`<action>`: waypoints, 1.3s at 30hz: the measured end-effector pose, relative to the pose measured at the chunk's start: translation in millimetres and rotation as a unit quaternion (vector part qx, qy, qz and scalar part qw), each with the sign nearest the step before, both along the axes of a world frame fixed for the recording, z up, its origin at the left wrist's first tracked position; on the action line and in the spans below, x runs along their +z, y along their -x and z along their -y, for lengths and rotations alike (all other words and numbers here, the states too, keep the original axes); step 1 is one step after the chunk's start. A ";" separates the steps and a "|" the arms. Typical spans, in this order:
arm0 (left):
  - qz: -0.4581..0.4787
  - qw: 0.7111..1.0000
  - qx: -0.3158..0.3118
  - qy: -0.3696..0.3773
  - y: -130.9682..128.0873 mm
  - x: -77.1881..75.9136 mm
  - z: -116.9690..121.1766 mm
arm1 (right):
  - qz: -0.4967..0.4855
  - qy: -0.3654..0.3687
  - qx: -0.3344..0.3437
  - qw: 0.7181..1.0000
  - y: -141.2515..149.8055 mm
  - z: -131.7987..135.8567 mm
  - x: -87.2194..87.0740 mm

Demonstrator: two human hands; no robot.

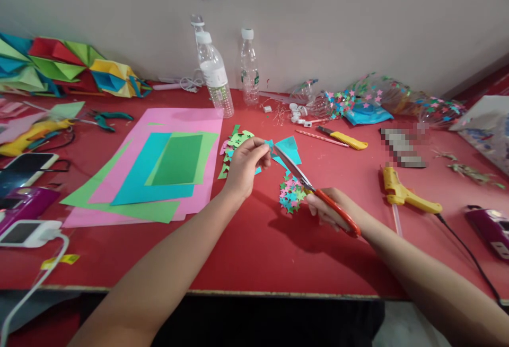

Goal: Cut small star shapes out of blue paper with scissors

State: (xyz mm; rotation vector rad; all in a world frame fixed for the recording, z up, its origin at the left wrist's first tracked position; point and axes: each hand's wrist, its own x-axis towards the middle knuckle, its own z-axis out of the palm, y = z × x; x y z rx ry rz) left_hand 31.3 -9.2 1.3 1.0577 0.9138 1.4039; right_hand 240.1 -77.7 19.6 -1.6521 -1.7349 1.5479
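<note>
My left hand (pixel 248 164) pinches a small piece of blue paper (pixel 269 144) between thumb and fingertips. In my right hand (pixel 332 209) is a pair of scissors (pixel 304 179) with red handles, its blades pointing at the blue piece. Whether the blades touch the paper I cannot tell. Below the blades lies a pile of small paper stars (pixel 291 194) in pink, blue and green. Larger blue paper (pixel 288 149) rests just behind the blades. Green paper scraps (pixel 238 139) with cut edges lie beside my left hand, partly hidden by it.
Coloured paper sheets (pixel 178 158) are stacked on the left of the red table (pixel 238 257). Plastic bottles (pixel 249 68) stand by the wall. On the right are a yellow cutter knife (pixel 350 140), a glue gun (pixel 405 193) with its cord, and star-decorated clear plastic (pixel 366 89).
</note>
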 end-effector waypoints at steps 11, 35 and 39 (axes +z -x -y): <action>-0.023 0.999 0.002 -0.026 -1.0 -1.2 2.9 | 0.010 -0.014 0.016 1.000 -3.7 -0.5 -1.4; -0.006 1.000 -0.001 -0.025 -2.9 -2.6 3.3 | 0.034 -0.008 0.009 0.999 -2.8 -1.5 -1.0; -0.012 1.000 -0.002 -0.023 -3.0 -2.2 3.3 | 0.028 -0.012 0.010 1.000 -1.8 -0.8 0.5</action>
